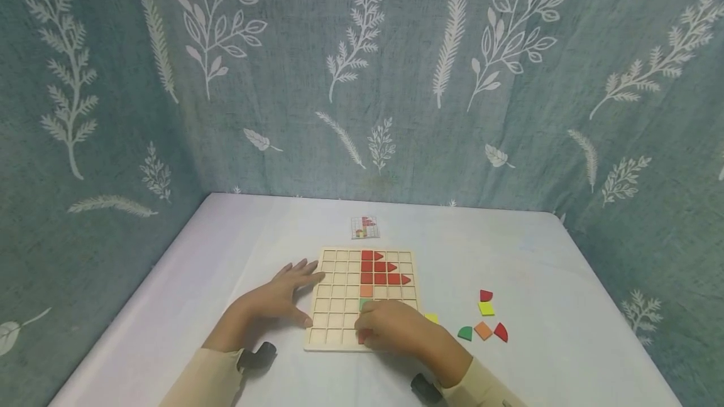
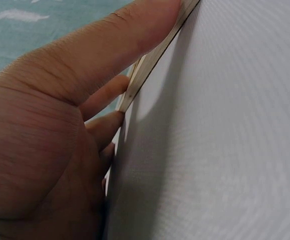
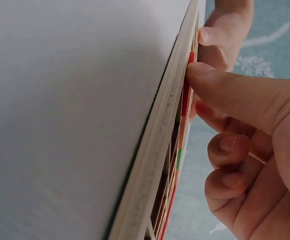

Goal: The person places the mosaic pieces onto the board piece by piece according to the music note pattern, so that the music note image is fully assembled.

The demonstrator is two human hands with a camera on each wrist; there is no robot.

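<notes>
A wooden grid board (image 1: 335, 304) lies on the table before me. My left hand (image 1: 277, 294) rests at its left edge with the fingers spread; in the left wrist view the thumb and fingertips touch the wooden edge. Over the board's front right part is my right hand (image 1: 396, 325). Its thumb and index finger pinch a red piece (image 3: 187, 95) in the front row, and the other fingers are curled. Red squares and triangles (image 1: 380, 267) fill cells at the back. Below them sit an orange square (image 1: 366, 291) and a green piece (image 1: 364, 302), partly hidden by the hand.
Behind the board lies a small pattern card (image 1: 364, 227). To the right are loose pieces: red quarter circles (image 1: 501, 332), a yellow square (image 1: 486, 308), an orange square (image 1: 483, 330) and a green quarter circle (image 1: 465, 333). Another yellow piece (image 1: 432, 318) shows beside the right hand.
</notes>
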